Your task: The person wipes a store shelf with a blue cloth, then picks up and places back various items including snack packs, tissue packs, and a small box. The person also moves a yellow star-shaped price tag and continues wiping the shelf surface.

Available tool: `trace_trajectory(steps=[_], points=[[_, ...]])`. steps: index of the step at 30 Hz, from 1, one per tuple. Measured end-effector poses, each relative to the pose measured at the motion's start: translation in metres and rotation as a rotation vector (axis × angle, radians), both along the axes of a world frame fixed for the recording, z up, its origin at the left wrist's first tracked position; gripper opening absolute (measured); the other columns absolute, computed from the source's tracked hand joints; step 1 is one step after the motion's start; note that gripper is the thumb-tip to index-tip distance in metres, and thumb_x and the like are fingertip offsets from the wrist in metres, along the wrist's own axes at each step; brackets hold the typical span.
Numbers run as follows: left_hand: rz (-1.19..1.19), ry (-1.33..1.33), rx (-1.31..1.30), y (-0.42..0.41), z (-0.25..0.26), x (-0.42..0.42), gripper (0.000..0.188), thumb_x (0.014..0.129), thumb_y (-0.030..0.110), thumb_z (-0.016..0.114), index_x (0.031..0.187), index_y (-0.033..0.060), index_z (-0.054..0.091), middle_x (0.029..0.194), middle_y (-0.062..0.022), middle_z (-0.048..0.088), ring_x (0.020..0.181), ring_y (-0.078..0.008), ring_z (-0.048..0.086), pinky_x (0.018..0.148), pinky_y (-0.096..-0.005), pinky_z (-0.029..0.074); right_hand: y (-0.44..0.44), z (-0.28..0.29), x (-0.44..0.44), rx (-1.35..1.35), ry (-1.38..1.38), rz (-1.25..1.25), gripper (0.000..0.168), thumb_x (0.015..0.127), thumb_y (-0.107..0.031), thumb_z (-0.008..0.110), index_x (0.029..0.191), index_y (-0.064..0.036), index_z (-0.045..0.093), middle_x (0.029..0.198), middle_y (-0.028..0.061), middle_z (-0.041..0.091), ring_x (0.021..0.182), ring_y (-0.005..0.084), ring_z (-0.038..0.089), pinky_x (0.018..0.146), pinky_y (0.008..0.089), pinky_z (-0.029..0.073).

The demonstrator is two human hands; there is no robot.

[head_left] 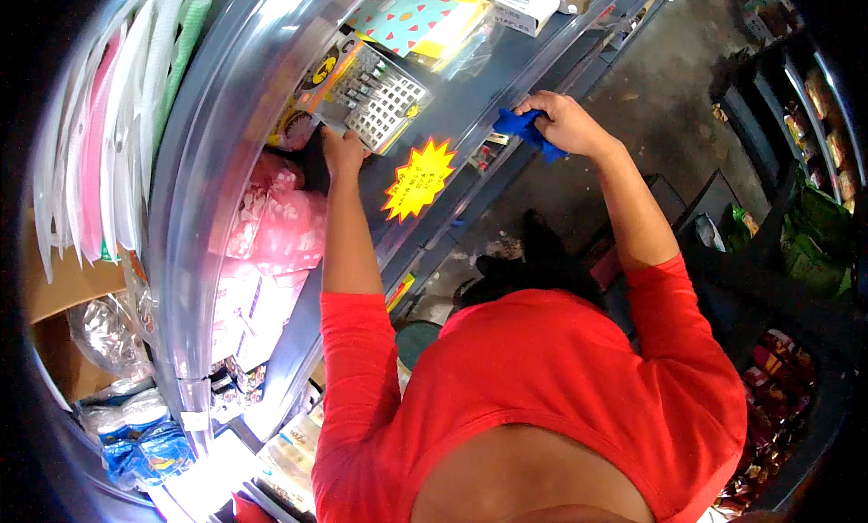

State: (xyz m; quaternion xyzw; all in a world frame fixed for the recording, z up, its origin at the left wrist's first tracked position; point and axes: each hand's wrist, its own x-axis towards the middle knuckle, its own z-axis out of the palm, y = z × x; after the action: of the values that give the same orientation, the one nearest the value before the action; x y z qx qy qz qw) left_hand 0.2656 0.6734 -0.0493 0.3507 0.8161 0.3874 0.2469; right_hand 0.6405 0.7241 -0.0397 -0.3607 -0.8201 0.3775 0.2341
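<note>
On a dark metal shelf [434, 109], my left hand [344, 150] is at the lower edge of a stack of clear-fronted packages [386, 92], its fingers around a package end; how firmly it grips is partly hidden. My right hand [559, 124] holds a crumpled blue cloth [532, 131] against the clear front rail of the shelf. A yellow starburst tag with writing [420, 179] sits on the rail between my hands. Close to my left forearm lie pink plastic bags [285, 218].
Patterned packs [407, 14] and a staples box [512, 4] lie farther along the shelf. White and pink plastic packs [102, 136] hang at the left. A rack of goods [800, 109] stands at the right, across the concrete floor [644, 96].
</note>
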Motion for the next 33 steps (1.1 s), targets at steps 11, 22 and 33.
trace_trajectory(steps=[11,22,33], points=[[0.047,0.133,-0.006,-0.016,0.0,-0.02,0.05,0.082,0.014,0.055,0.122,-0.0099,0.037,0.121,-0.0269,0.049,0.101,-0.0309,0.06,0.055,-0.0351,0.055,0.03,0.006,0.034,-0.161,0.041,-0.104,0.033,0.076,-0.003,0.054,0.107,-0.003,0.062,0.1,0.0188,0.065,0.095,0.0317,0.063,0.084,0.0366,0.049],[-0.086,-0.329,0.396,0.056,0.049,0.131,0.056,0.087,0.024,0.063,0.131,0.0,0.039,0.127,-0.0192,0.047,0.116,-0.0255,0.047,0.096,-0.0372,0.039,0.049,0.014,0.045,-0.28,-0.012,0.112,0.034,0.081,-0.02,0.059,0.11,-0.001,0.06,0.099,0.0154,0.066,0.093,0.0259,0.062,0.084,0.0353,0.048],[-0.019,-0.802,0.247,0.111,0.04,0.126,0.057,0.086,0.029,0.061,0.129,-0.0015,0.041,0.132,-0.0121,0.044,0.121,-0.0246,0.04,0.103,-0.0405,0.024,0.052,0.012,0.065,-0.368,0.092,-0.278,0.031,0.084,-0.016,0.061,0.11,0.0,0.059,0.097,0.0125,0.066,0.089,0.0228,0.062,0.08,0.0347,0.048]])
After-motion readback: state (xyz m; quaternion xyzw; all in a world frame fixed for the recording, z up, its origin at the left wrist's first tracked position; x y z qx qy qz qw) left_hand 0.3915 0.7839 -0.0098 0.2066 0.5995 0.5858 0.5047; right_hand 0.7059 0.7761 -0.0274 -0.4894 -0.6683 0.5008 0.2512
